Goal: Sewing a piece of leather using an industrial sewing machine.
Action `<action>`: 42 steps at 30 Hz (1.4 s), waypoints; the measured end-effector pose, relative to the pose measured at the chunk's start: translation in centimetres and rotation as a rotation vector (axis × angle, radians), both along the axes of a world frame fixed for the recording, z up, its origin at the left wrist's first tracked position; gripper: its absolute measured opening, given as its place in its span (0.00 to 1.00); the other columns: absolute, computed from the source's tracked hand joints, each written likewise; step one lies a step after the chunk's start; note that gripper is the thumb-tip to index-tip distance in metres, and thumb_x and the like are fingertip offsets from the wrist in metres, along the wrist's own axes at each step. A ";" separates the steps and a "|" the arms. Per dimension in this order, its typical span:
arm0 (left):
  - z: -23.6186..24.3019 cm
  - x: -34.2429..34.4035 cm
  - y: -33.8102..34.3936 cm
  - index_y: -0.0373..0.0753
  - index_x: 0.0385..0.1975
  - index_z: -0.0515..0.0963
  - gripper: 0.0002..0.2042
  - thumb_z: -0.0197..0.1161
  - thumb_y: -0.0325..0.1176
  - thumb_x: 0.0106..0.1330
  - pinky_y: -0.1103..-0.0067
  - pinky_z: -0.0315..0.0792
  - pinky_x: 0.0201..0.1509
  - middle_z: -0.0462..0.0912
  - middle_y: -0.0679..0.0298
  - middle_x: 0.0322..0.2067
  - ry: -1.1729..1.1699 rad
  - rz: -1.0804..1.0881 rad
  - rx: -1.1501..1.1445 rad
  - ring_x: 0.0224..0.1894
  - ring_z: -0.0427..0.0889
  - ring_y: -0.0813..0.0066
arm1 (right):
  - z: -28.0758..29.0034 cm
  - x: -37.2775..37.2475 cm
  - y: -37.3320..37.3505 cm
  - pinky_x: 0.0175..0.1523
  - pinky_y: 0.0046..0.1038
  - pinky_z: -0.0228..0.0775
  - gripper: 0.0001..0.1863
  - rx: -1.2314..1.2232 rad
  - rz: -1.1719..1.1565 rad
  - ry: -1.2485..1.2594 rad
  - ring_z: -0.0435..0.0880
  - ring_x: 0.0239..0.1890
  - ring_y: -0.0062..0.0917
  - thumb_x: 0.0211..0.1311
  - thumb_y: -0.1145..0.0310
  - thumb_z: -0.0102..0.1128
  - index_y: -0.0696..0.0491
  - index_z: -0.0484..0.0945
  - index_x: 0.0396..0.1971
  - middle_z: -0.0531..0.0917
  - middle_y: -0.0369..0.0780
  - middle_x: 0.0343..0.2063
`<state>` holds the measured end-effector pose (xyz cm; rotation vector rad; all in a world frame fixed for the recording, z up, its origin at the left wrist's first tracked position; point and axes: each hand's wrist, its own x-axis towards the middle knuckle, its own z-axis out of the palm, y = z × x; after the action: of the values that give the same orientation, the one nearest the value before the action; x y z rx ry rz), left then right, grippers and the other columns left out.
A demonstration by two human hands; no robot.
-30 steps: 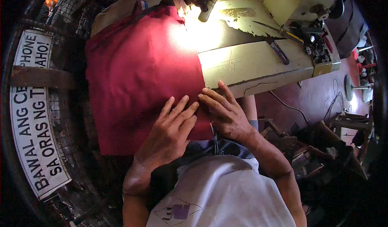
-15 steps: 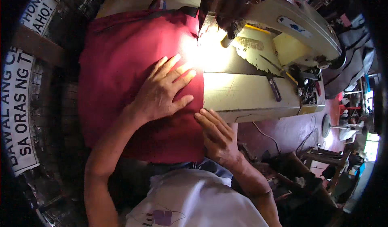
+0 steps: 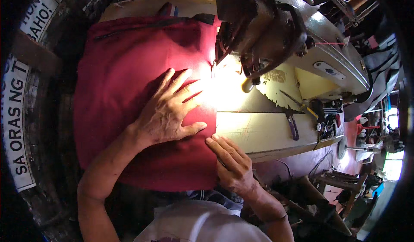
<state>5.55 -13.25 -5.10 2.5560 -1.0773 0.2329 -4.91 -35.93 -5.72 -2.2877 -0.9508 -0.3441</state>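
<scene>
Red cloth under hands; parts in tray.

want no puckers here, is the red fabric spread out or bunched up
Spread out: the red fabric lies broad and mostly smooth under the left hand, its right edge running nearly straight.

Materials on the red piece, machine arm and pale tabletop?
Red piece: apparently fabric, matte, with soft creases. Machine arm: probably painted metal; smooth gloss with a bright highlight. Pale tabletop: perhaps laminate or painted wood; scratched, faint sheen leaves it open.
</scene>
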 end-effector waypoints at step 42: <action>-0.2 -11.1 -1.4 0.38 0.42 0.81 0.13 0.67 0.21 0.56 0.56 0.68 0.68 0.81 0.60 0.51 -0.049 -0.038 -0.200 0.59 0.77 0.58 | -5.2 -3.6 -0.2 0.64 0.51 0.73 0.19 0.250 -0.144 -0.234 0.81 0.48 0.38 0.40 0.73 0.61 0.59 0.83 0.39 0.79 0.42 0.39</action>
<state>-5.58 -14.68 -5.29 2.3614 -1.0618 0.3753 -8.54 -36.16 -10.94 -2.1200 -0.8049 -0.7630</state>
